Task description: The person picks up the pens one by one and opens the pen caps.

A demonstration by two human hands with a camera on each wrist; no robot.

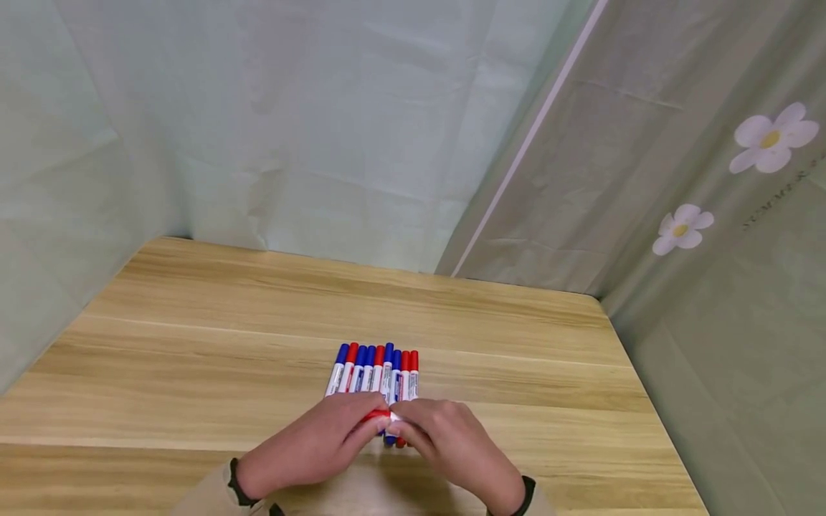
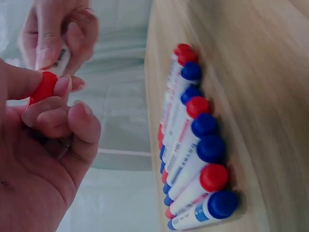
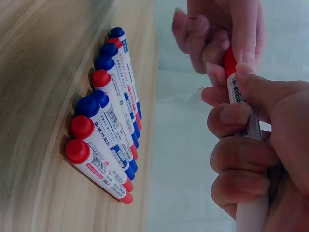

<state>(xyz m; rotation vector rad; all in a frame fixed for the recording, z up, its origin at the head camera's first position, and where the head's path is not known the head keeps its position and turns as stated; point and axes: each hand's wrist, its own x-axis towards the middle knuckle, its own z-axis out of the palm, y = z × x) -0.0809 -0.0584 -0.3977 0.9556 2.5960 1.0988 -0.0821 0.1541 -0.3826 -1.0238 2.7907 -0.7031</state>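
Both hands meet over the near end of a row of markers, around one marker with a red cap. My left hand (image 1: 329, 437) pinches the red cap (image 2: 44, 87) between thumb and fingers. The white barrel (image 3: 252, 212) of that same marker lies in my right hand (image 1: 452, 441), whose fingers curl round it. The cap sits against the barrel; whether it is fully seated I cannot tell. Beyond and below the hands, several whiteboard markers (image 3: 108, 140) with red or blue caps lie side by side on the table, caps pointing away.
The wooden table (image 1: 193, 373) carries the marker row near its front middle. Pale curtains (image 1: 335, 129) hang along its back and sides, the right one (image 1: 710, 344) printed with white flowers. Dark cuffs (image 1: 240, 484) show at the wrists.
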